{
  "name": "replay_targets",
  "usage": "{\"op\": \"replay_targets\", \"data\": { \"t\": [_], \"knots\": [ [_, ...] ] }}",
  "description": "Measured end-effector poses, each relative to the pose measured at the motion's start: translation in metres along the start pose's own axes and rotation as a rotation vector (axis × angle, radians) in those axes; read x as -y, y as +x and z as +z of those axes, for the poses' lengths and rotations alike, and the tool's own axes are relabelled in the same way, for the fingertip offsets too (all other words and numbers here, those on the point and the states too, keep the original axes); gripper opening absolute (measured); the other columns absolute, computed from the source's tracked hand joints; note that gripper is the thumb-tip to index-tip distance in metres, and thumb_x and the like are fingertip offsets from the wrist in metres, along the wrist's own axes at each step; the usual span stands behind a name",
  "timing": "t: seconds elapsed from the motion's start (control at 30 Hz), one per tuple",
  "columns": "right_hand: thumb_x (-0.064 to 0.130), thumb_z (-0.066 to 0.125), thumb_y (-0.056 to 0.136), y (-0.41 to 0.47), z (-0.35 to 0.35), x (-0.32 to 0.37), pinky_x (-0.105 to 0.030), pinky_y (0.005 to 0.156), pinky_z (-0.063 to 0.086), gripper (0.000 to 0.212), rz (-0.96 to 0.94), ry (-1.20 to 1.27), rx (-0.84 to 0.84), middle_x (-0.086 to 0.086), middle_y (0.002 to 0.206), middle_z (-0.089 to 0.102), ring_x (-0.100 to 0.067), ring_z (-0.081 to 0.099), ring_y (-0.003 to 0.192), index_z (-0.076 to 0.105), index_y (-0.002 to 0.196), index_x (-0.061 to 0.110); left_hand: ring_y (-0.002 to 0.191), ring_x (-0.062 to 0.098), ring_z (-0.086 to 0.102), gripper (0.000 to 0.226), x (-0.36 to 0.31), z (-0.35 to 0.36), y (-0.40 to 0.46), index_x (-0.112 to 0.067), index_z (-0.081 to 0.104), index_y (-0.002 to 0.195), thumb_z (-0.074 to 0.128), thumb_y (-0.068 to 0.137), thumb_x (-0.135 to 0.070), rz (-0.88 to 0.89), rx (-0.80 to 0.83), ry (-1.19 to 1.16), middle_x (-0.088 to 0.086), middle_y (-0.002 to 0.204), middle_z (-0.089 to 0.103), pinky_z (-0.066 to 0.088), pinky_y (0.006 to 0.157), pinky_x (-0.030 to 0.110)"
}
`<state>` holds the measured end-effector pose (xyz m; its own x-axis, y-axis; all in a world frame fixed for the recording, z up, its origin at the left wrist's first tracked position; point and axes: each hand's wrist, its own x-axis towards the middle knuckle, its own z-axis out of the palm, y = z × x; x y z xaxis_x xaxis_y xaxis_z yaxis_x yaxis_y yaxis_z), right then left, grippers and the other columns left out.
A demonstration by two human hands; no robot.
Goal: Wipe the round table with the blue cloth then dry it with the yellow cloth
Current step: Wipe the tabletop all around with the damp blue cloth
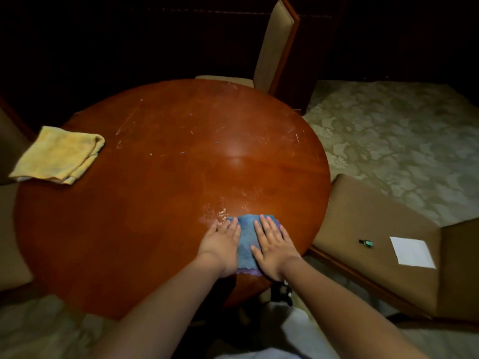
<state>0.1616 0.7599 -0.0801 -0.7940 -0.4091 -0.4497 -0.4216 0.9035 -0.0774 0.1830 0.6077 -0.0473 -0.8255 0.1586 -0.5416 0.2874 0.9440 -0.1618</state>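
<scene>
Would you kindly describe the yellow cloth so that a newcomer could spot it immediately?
Start at the round wooden table filling the middle of the view. At its far left edge lies the yellow cloth, folded and partly overhanging the rim. Unlike the blue cloth under both hands at the near right, nobody touches it.

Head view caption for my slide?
Both hands press the blue cloth flat on the round table.

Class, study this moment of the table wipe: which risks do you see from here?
1. The blue cloth lies near the round table edge; both hands, left hand and right hand, could push it off.
2. The yellow cloth overhangs the far rim and may slip.
</scene>
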Motion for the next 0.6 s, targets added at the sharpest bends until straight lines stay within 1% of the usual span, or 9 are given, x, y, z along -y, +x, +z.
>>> {"op": "replay_targets", "data": {
  "t": [0.07,0.13,0.2,0.3,0.4,0.43,0.5,0.53,0.6],
  "knots": [
    [0.055,-0.008,0.088,-0.004,0.004,-0.002,-0.036,0.113,-0.015,0.071,-0.027,-0.021,-0.009,-0.001,0.153,-0.029,-0.013,-0.028,0.139,-0.024,0.145,0.016,0.147,0.022,-0.006,0.068,-0.003,0.004,-0.005,-0.006,-0.006,0.151,0.024,0.099,-0.038,0.005,-0.009,0.005,0.01,0.159,-0.012,-0.001,0.118,0.044],
    [0.051,0.003,0.098,-0.007,0.005,-0.003,-0.036,0.112,-0.016,0.065,-0.033,-0.012,-0.004,0.002,0.15,-0.032,-0.013,-0.028,0.139,-0.024,0.146,0.017,0.147,0.022,-0.007,0.067,-0.004,0.004,-0.006,-0.006,-0.007,0.151,0.023,0.099,-0.036,0.005,-0.004,0.002,0.009,0.159,-0.012,-0.001,0.118,0.045],
    [0.05,0.006,0.099,-0.005,0.003,-0.004,-0.036,0.112,-0.016,0.064,-0.037,0.0,-0.006,0.002,0.15,-0.032,-0.014,-0.028,0.14,-0.024,0.145,0.018,0.147,0.021,-0.007,0.068,-0.004,0.003,-0.003,-0.007,-0.006,0.151,0.024,0.098,-0.035,0.001,-0.002,-0.011,0.009,0.159,-0.012,-0.002,0.118,0.045],
    [0.052,0.001,0.095,0.009,-0.004,-0.006,-0.037,0.114,-0.014,0.067,-0.048,-0.012,-0.011,-0.001,0.154,-0.028,-0.014,-0.026,0.141,-0.022,0.146,0.017,0.147,0.02,-0.007,0.072,0.002,-0.005,0.006,-0.008,-0.006,0.152,0.027,0.098,-0.041,-0.001,0.004,-0.044,0.007,0.159,-0.013,-0.003,0.118,0.044],
    [0.048,0.01,0.1,0.017,-0.007,-0.005,-0.037,0.115,-0.011,0.064,-0.02,-0.003,-0.021,0.0,0.154,-0.027,-0.015,-0.024,0.142,-0.02,0.148,0.016,0.147,0.02,-0.007,0.079,0.007,-0.014,0.013,-0.008,-0.006,0.152,0.032,0.096,-0.049,-0.003,0.014,-0.045,0.007,0.159,-0.013,-0.003,0.118,0.043],
    [0.05,0.005,0.098,0.013,-0.008,-0.004,-0.037,0.115,-0.012,0.066,-0.012,0.01,-0.018,0.001,0.152,-0.029,-0.015,-0.024,0.142,-0.02,0.148,0.015,0.147,0.02,-0.006,0.081,0.006,-0.016,0.012,-0.008,-0.006,0.152,0.033,0.095,-0.051,0.003,0.013,-0.041,0.008,0.159,-0.012,-0.003,0.118,0.042],
    [0.057,-0.015,0.081,0.004,0.002,-0.003,-0.036,0.113,-0.013,0.078,-0.006,0.022,-0.037,0.001,0.147,-0.032,-0.014,-0.024,0.141,-0.021,0.146,0.013,0.147,0.022,-0.006,0.083,-0.001,-0.014,0.004,-0.006,-0.007,0.151,0.032,0.094,-0.052,0.019,0.016,-0.036,0.01,0.159,-0.011,-0.002,0.118,0.043],
    [0.055,-0.02,0.076,-0.001,0.011,-0.002,-0.036,0.113,-0.011,0.083,-0.013,0.016,-0.091,-0.002,0.148,-0.025,-0.015,-0.017,0.142,-0.014,0.146,0.011,0.147,0.023,-0.007,0.084,-0.006,-0.011,0.0,-0.005,-0.007,0.151,0.032,0.094,-0.053,0.027,0.025,-0.037,0.01,0.159,-0.011,-0.002,0.118,0.043],
    [0.051,-0.014,0.091,-0.011,0.013,-0.004,-0.036,0.112,0.004,0.082,0.026,0.041,-0.114,-0.01,0.153,0.016,-0.019,0.024,0.141,0.027,0.146,0.006,0.147,0.024,-0.008,0.089,-0.014,-0.009,-0.006,-0.005,-0.007,0.151,0.032,0.093,-0.059,0.044,0.059,-0.043,0.01,0.159,-0.011,-0.001,0.118,0.044]
  ]
}}
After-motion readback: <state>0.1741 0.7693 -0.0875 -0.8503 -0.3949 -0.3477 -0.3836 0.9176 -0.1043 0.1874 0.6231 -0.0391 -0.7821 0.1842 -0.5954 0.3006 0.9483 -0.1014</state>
